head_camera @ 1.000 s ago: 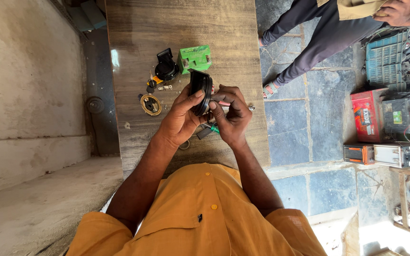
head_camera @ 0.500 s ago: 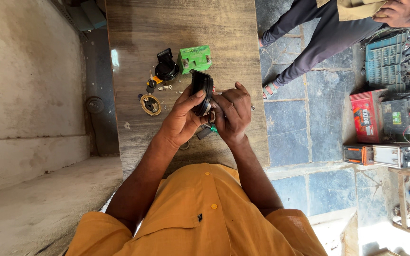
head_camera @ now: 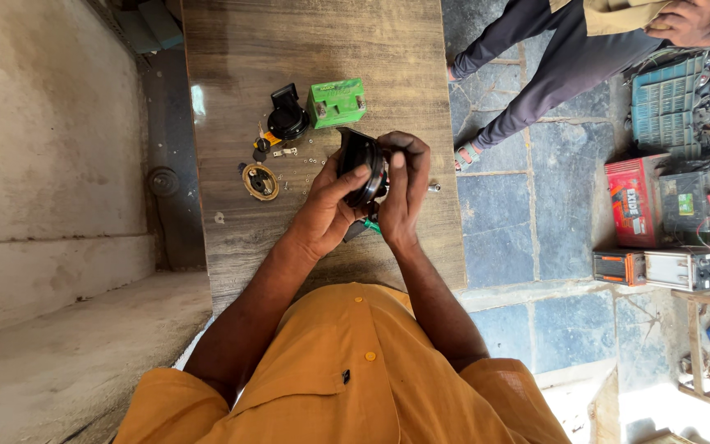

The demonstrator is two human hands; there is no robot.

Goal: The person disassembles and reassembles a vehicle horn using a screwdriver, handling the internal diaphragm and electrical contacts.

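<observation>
My wooden table (head_camera: 314,41) has a grey-brown grain and stands on a floor of blue-grey stone slabs (head_camera: 536,205). On the top lie a small green battery (head_camera: 336,102), a black round part (head_camera: 287,119) just beside it, a brass-coloured ring (head_camera: 260,181) nearer me, and small screws (head_camera: 310,160) scattered between them.

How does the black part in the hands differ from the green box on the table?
The round black part is dark and disc-like; the green box is bright green and rectangular. The black part is held above the wooden table by the left hand and right hand; the green box rests untouched on the table. Both sit at a similar size among small loose screws.
</observation>
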